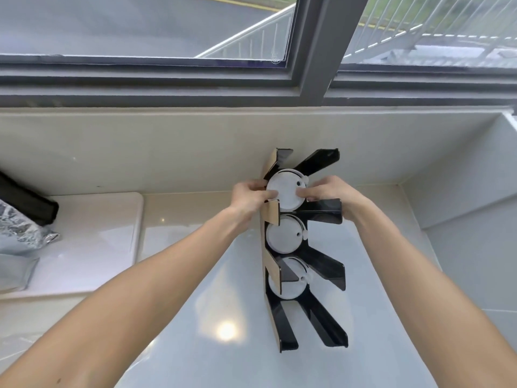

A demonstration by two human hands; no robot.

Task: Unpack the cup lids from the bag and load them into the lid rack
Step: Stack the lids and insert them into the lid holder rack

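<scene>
Both grips [286, 195] on lid stack [285, 189], depth hidden.

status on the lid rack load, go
Left hand and right hand both gripping top lid stack, seating it in lid rack. Two lower slots already filled. Nothing blocking.

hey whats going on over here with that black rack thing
A person is loading white round plastic cup lids into a black tiered lid rack standing on a glossy white counter under a window. Both hands hold the top stack of lids in the rack's upper slot: the left hand on its left edge, the right hand on its right. Two lower slots already hold a middle lid stack and a bottom lid stack. A crumpled silvery bag lies at the far left.
</scene>
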